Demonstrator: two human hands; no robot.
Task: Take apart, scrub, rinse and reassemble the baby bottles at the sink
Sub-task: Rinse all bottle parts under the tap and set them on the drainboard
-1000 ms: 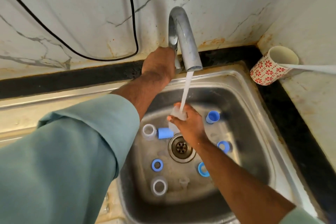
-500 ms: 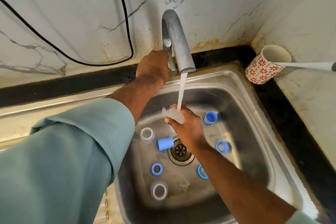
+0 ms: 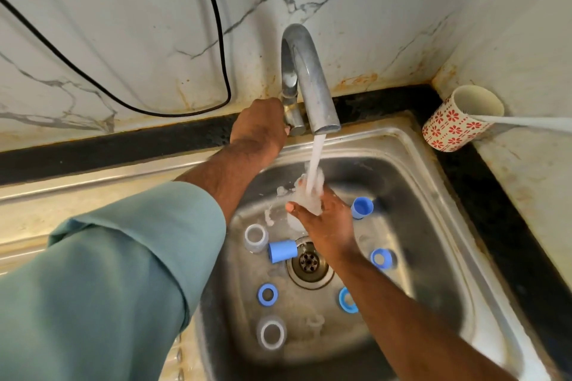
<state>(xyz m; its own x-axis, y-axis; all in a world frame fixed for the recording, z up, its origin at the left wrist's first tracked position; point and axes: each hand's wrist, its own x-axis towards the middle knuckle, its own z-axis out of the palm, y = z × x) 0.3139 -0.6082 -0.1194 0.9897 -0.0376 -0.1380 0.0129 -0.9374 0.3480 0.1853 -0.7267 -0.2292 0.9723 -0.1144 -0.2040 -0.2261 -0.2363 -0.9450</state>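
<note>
Under the tap stream: clear bottle body (image 3: 305, 199), mid-rinse, over the sink (image 3: 433, 226) basin.
Right hand (image 3: 328, 226): fingers wrapped round the clear bottle body, holding it in the water.
Left hand (image 3: 258, 130): at the tap handle (image 3: 292, 120); fingers hidden behind the hand, grip cannot tell.
Loose on sink floor: blue caps (image 3: 282, 251), blue rings (image 3: 267, 294), clear bottle pieces (image 3: 256, 237), small clear teat (image 3: 315, 322) near the drain (image 3: 309, 263).
Done: bottles look fully taken apart.
Scrubbing: no foam or brush visible, cannot tell.
Left: rinse remaining parts, reassemble everything.
Tabletop corner: floral mug (image 3: 458, 119), tilted.
</note>
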